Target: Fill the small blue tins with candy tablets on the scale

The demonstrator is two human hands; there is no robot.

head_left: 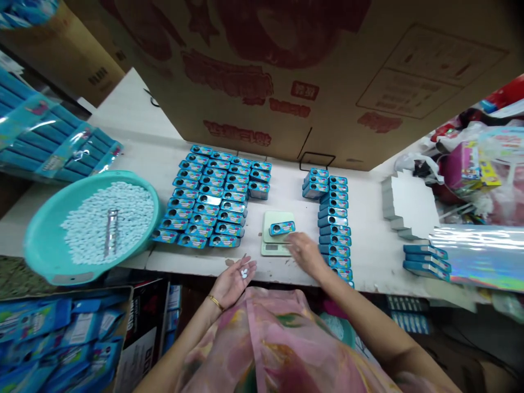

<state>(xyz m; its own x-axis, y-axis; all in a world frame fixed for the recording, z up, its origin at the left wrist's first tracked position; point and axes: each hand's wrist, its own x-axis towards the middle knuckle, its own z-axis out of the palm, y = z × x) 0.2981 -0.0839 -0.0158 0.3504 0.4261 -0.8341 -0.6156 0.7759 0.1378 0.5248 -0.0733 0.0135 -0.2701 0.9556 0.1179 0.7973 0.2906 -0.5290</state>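
My left hand is palm up with its fingers cupped, just off the table's front edge. A few small white tablets rest in it. On a pale green kitchen scale with a small display lies a blue tin with a dark round spot on its top. My right hand is at the scale's right side, close to the tin's lower right corner. Its fingers are bent together. Whether they touch the tin or pinch something small cannot be made out.
Blue tins stand in rows left of the scale, with another column of tins to its right. A turquoise basin holds many white tablets and a metal scoop. Behind towers a large cardboard box. White cartons stand right.
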